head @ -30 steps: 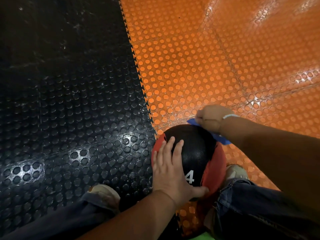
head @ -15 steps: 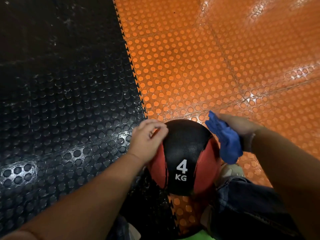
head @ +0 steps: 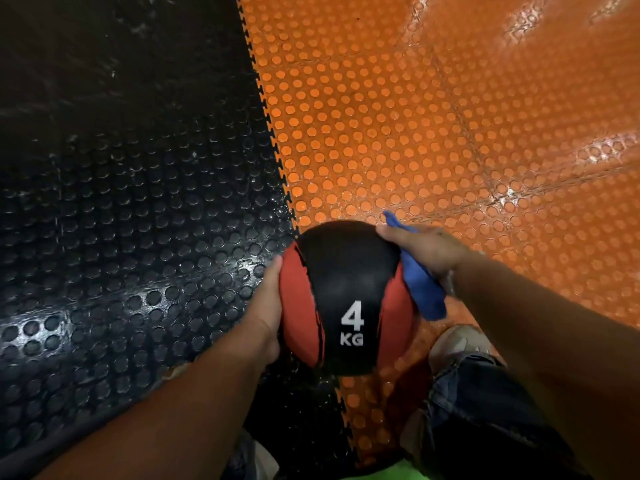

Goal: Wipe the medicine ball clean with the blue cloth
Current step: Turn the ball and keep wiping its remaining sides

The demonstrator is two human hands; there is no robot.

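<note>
Two studded floor mats, one black mat (head: 138,202) and one orange mat (head: 415,116), meet beneath one medicine ball (head: 346,282) marked 4 KG. The left hand (head: 266,306) presses flat-palmed on its left side; the right hand (head: 429,251) grips one blue cloth (head: 422,289) against its upper right.

The medicine ball (head: 346,292) carries the only readable marking: a large white "4" with a smaller white "KG" directly beneath it, printed on the black centre panel that faces the camera, between the two red side panels. No other text, brand or sign can be read anywhere else.
</note>
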